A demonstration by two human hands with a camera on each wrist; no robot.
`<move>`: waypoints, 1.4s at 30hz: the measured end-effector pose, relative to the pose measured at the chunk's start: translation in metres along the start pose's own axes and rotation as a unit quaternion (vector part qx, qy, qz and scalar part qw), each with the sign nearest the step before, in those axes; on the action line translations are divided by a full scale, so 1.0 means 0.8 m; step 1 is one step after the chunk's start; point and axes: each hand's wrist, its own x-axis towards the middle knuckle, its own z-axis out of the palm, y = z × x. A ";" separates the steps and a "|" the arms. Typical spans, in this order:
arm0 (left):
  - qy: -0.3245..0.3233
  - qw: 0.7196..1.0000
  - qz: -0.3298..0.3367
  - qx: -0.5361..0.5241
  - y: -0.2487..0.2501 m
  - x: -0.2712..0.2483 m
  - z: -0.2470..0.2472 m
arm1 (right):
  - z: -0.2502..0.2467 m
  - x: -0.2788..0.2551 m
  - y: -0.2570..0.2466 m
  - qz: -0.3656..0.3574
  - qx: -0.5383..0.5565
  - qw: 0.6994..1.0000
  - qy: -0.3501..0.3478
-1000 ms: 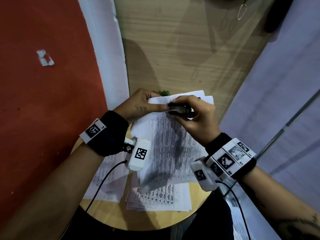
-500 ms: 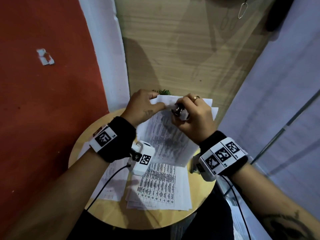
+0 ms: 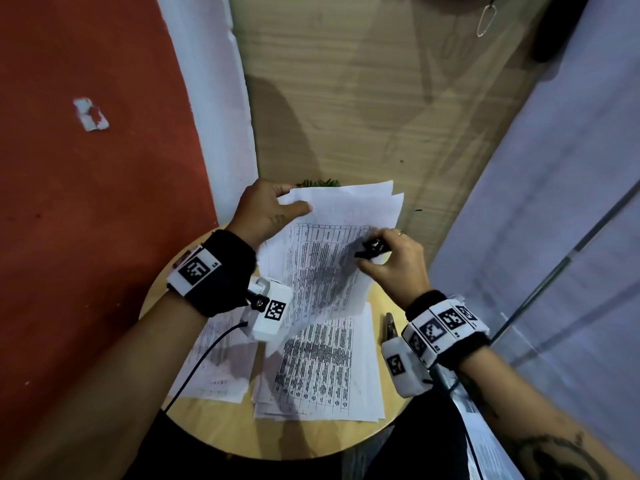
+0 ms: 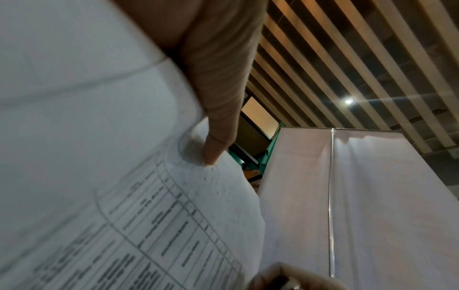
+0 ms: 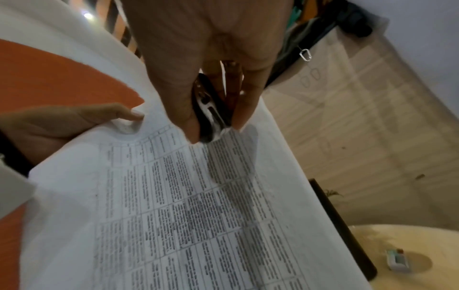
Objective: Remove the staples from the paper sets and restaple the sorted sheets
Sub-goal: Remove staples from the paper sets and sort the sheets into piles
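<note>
Vs 0.5 s ago: right hand (image 3: 398,263) has moved off the top-left corner of the held paper set (image 3: 329,258), now over its right edge, well apart from left hand (image 3: 266,213). Before, both hands met at that corner. The sheets at the far edge now look fanned apart.

Left hand: thumb on top, fingers behind, pinching the set's top-left corner. Left wrist view shows one finger (image 4: 218,117) pressed onto the sheet near the corner.

Right hand: fingers and thumb curled round a small black-and-metal staple remover (image 5: 211,115), tip touching the printed page in the right wrist view. Its long axis runs along the fingers, working end pointing away from the wrist, down at the paper.

Held set is lifted and tilted above the round wooden table (image 3: 214,431), long axis running from the person toward the far wall.

No containers. On the table: two loose paper stacks (image 3: 325,372) side by side, and a dark tool (image 3: 391,327) just right of them, type unclear.
</note>
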 end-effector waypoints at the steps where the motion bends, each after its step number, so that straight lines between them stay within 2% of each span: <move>1: -0.008 1.000 0.001 -0.005 -0.001 0.000 -0.002 | -0.001 0.000 0.002 0.002 0.008 1.000 0.008; 5: -0.034 0.999 0.004 -0.012 -0.006 0.001 -0.012 | -0.008 0.004 0.009 0.041 0.051 0.998 -0.002; 7: -0.040 0.999 0.007 -0.015 -0.010 0.003 -0.016 | -0.011 0.007 0.011 0.091 0.123 0.988 -0.019; 10: -0.075 0.996 0.000 -0.049 -0.003 0.000 -0.021 | -0.018 0.008 0.001 0.200 0.294 0.930 -0.091; 12: -0.102 0.992 0.005 -0.072 0.003 -0.003 -0.024 | -0.021 0.009 -0.004 0.233 0.343 0.901 -0.129; 15: -0.097 0.990 -0.001 -0.100 -0.002 0.000 -0.035 | -0.023 0.013 -0.009 0.242 0.372 0.890 -0.108; 18: -0.052 0.993 -0.017 -0.104 -0.027 0.005 -0.056 | -0.034 0.019 -0.009 0.246 0.376 0.889 -0.083; 21: 0.000 0.979 -0.067 -0.194 -0.063 -0.005 -0.066 | -0.048 0.027 -0.005 0.250 0.394 0.882 -0.074; 24: -0.043 0.964 -0.110 -0.236 -0.087 -0.037 -0.042 | -0.044 0.030 -0.003 0.279 0.424 0.859 -0.070; 26: -0.058 0.969 -0.110 -0.213 -0.094 -0.058 -0.016 | -0.028 0.030 -0.003 0.291 0.425 0.853 -0.086; 29: 0.036 0.972 -0.122 -0.197 -0.109 -0.073 -0.002 | -0.001 0.022 0.001 0.308 0.409 0.853 -0.101; 33: 0.117 0.960 -0.179 -0.178 -0.167 -0.074 -0.037 | 0.038 -0.011 0.041 0.357 0.363 0.854 -0.108; 35: 0.129 0.958 -0.216 -0.137 -0.211 -0.078 -0.063 | 0.059 -0.039 0.072 0.396 0.331 0.848 -0.121; 38: 0.125 0.941 -0.303 -0.080 -0.291 -0.085 -0.094 | 0.096 -0.087 0.115 0.451 0.264 0.833 -0.181; 42: 0.091 0.915 -0.392 0.012 -0.388 -0.098 -0.105 | 0.154 -0.139 0.158 0.465 0.177 0.830 -0.252</move>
